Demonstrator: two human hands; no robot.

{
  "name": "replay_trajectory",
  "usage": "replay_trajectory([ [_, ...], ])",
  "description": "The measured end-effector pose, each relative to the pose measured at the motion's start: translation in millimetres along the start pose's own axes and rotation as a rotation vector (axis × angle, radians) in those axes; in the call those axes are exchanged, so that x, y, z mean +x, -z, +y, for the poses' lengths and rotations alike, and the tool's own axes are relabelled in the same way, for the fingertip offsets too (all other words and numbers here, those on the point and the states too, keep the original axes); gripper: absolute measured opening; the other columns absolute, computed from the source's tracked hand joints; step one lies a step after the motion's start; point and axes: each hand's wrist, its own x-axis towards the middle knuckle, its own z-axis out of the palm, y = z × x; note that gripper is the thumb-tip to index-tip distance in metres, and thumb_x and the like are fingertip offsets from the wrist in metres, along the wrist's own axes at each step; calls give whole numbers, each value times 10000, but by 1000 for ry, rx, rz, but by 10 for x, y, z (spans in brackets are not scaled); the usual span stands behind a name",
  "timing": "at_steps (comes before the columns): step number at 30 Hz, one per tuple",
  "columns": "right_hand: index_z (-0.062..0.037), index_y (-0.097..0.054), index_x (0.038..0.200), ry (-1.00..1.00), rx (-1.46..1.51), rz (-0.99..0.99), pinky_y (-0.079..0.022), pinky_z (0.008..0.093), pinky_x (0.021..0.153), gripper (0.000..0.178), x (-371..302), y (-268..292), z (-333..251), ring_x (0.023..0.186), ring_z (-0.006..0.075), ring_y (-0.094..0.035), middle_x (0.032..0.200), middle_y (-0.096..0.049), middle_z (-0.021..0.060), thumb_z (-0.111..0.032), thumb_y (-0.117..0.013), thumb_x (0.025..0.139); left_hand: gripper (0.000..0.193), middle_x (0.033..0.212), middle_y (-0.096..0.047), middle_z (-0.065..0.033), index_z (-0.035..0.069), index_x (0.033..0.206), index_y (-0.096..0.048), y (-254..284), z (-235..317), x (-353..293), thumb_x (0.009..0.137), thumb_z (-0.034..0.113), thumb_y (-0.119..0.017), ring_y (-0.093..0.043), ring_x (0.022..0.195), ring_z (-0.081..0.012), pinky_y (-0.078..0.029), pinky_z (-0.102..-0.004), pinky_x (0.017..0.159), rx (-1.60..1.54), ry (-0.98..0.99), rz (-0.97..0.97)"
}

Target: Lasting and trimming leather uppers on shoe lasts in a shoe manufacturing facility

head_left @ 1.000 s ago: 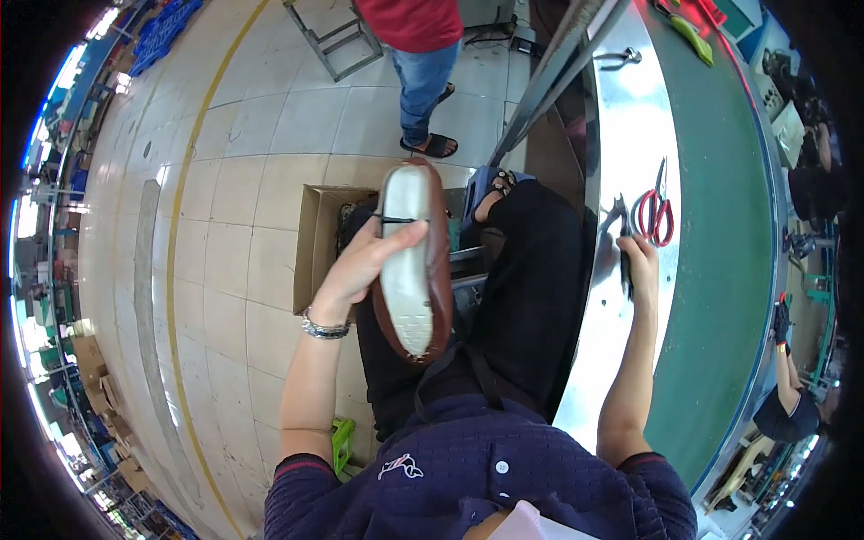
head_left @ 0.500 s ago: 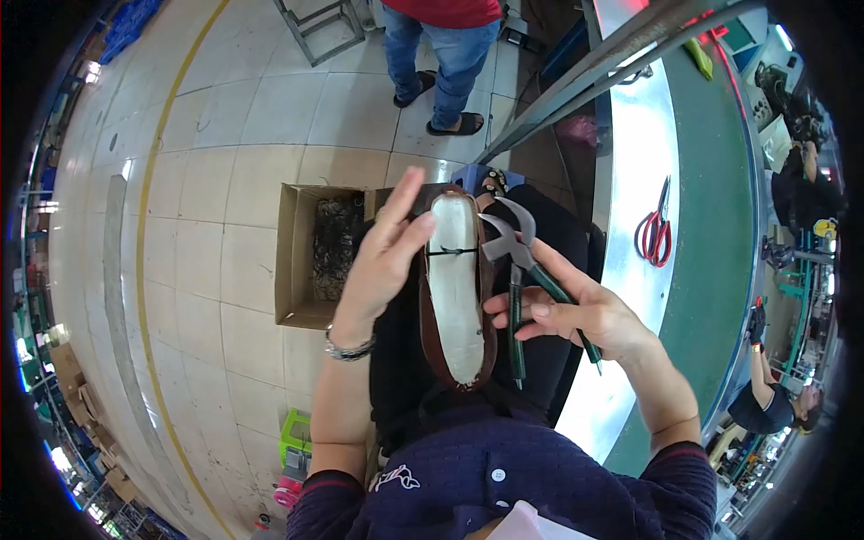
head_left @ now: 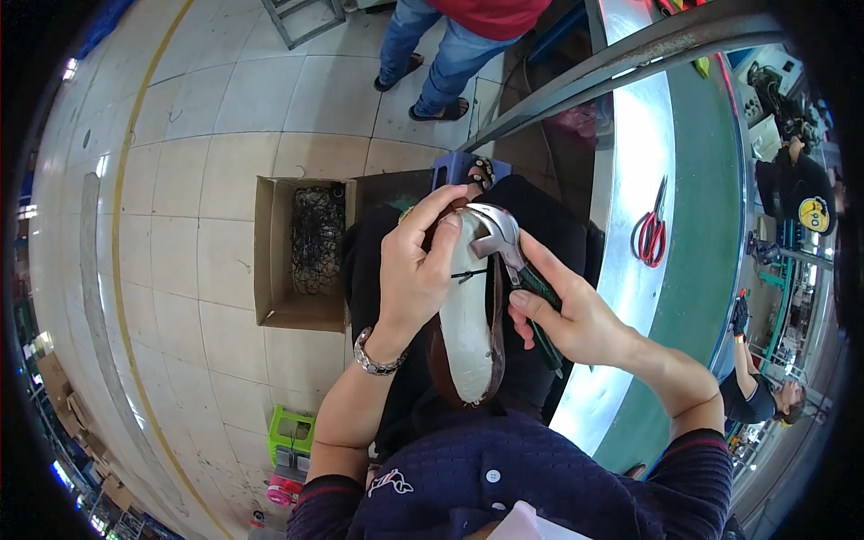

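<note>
Pincers (head_left: 511, 252) now against shoe (head_left: 466, 342) (between both hands (head_left: 416, 274) (head_left: 569, 315))

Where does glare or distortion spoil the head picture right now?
Head view: glare whitens the metal strip near the scissors; head view: the yellow line bows and the corners go black; head view: the shoe and pincers look fairly sharp.

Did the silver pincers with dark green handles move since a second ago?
Yes, left: the silver pincers were beside the red-handled metal scissors; now they are at the far end of the brown, white-soled shoe.
</note>
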Motion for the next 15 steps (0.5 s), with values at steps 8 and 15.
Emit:
replay_trajectory([
  [8, -67, -138, 1524, 94, -257, 67, -495, 293, 628, 636, 3, -17, 104, 599, 148, -581, 710, -576, 73, -5, -447, 971, 296, 1077, -682, -106, -6, 1207, -624, 29, 3, -34, 929, 66, -551, -620, 968, -123, -477, -262, 862, -107, 41, 3],
  [15, -78, -211, 1501, -49, -504, 5, -564, 374, 693, 585, -96, 136, -269, 696, 257, -695, 779, -681, 176, -89, -484, 984, 300, 984, -691, -47, -7, 1206, -636, 71, -37, 3, 935, 118, -602, -593, 886, -64, -477, -228, 794, -221, 236, -17],
])
